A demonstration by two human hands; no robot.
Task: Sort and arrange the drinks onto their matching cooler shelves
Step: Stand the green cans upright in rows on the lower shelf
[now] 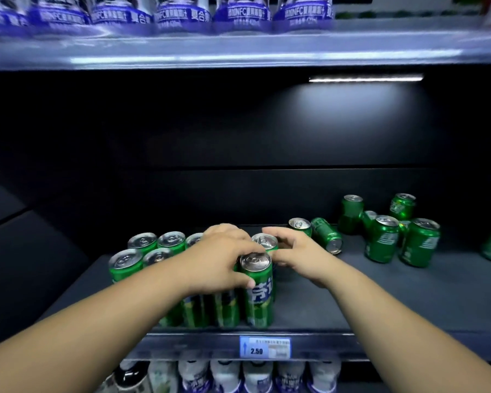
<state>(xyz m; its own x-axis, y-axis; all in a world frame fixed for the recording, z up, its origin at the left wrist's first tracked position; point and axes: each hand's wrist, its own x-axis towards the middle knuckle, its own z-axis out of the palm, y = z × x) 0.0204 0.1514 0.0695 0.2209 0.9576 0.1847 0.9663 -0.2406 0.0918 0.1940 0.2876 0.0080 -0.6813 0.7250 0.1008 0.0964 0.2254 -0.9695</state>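
Your left hand curls round the front green can, thumb on its side; your right hand grips the rear can just behind; loose cans stand and lie further right on the shelf.

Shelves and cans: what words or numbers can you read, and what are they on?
"2.50": price tag on the shelf edge; small print blurred.
"NFC": purple bottle labels above; the rest blurred.
Green cans: white characters, partly hidden, unreadable.
Bottom bottles: too blurred.

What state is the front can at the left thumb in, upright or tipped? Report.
Upright: front can stands on its base, silver top up.
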